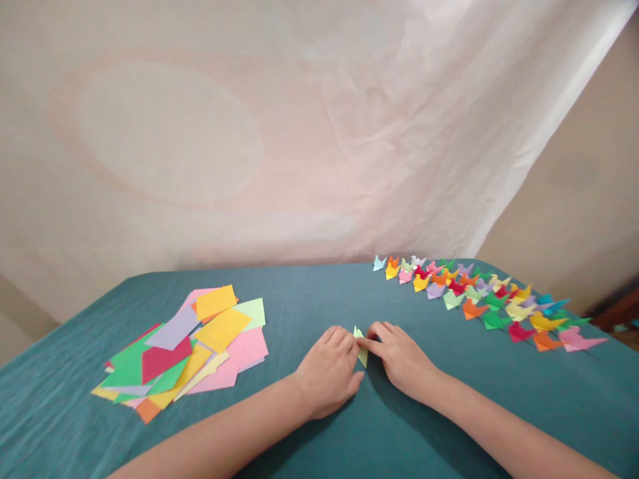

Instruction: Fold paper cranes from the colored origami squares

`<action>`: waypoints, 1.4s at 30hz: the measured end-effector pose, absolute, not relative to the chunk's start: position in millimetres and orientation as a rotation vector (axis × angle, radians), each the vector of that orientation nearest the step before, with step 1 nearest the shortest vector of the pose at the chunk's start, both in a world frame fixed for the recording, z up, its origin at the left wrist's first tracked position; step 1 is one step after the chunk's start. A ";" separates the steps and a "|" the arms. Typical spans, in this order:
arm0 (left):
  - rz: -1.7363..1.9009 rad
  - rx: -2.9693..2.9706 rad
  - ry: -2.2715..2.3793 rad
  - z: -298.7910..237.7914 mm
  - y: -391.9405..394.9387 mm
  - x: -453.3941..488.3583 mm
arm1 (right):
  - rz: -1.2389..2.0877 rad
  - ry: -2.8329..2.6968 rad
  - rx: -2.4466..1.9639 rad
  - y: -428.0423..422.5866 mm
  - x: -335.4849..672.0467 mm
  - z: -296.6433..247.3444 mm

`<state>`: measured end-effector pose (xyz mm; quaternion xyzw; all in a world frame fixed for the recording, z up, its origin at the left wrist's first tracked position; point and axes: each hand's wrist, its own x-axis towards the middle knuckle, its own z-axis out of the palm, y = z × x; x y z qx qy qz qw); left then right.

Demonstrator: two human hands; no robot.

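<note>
A small piece of light green folded paper (363, 358) lies on the table between my hands, narrow and pointed at its far end. My left hand (332, 371) covers its left side, with the fingers curled together and the thumb lying nearer to me. From the other side, my right hand (401, 358) reaches in, its index finger and thumb closed at the paper's middle. The fingers hide part of the folds.
To the left, a loose pile of coloured paper sheets (214, 330) spreads over the teal tablecloth (304, 303). Rows of small folded paper birds (472, 309) stand at the right. Behind the table hangs a pale cloth (299, 140).
</note>
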<state>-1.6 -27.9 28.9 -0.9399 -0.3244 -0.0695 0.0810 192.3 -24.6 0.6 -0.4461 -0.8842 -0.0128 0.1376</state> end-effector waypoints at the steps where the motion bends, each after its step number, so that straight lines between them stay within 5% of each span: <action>1: -0.209 -2.807 -0.971 28.6 -27.9 -1.4 | -0.047 -2.569 -1.290 -24.4 192.2 1.6; 16: -0.185 -2.802 -0.965 27.7 -28.8 -0.8 | -0.296 -2.634 -1.362 -22.4 182.2 11.3; 42: -0.193 -2.796 -0.965 33.2 -27.9 -1.0 | -0.164 -2.636 -1.239 -33.1 193.4 6.2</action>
